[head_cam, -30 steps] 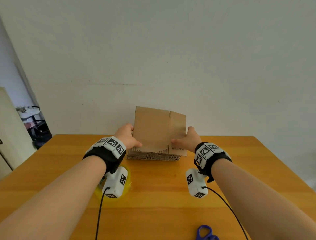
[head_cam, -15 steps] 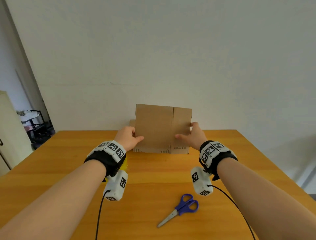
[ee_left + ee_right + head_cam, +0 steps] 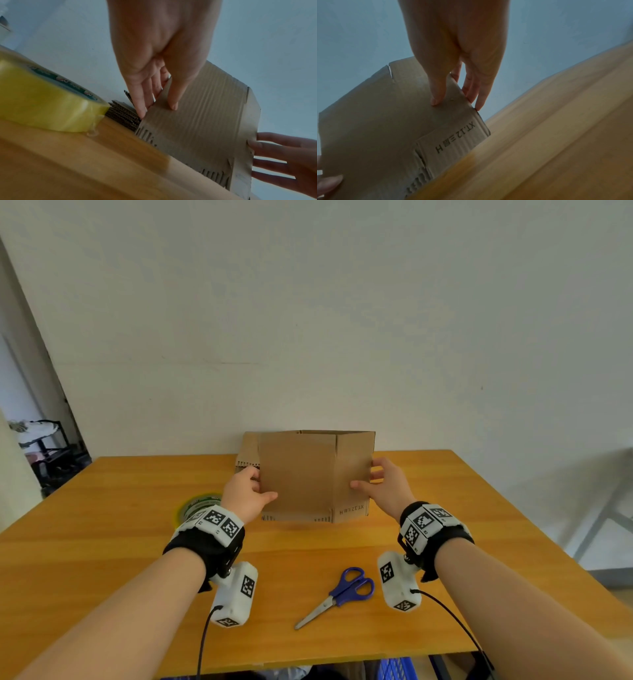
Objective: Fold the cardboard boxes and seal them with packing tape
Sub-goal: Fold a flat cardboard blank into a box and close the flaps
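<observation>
A brown cardboard box (image 3: 310, 474) stands upright above the wooden table (image 3: 342, 546), starting to spread open at its top. My left hand (image 3: 251, 493) pinches its left edge, thumb on the front face and fingers behind. My right hand (image 3: 375, 484) pinches the right edge the same way, next to a small flap printed "XT.12" (image 3: 453, 139). In the left wrist view the box (image 3: 197, 125) shows its corrugated lower edge. A stack of flat cardboard (image 3: 246, 455) lies behind the box, mostly hidden. A yellow roll of packing tape (image 3: 197, 505) lies left of my left wrist.
Blue-handled scissors (image 3: 339, 594) lie on the table near its front edge, between my forearms. A white wall rises right behind the table. A blue crate (image 3: 394, 667) shows below the front edge. The tape roll (image 3: 44, 100) fills the left of the left wrist view.
I lifted one box off the stack and drew it toward me. Its panels have begun to part at the top. The view tilted down, bringing the scissors and tape roll into sight.
</observation>
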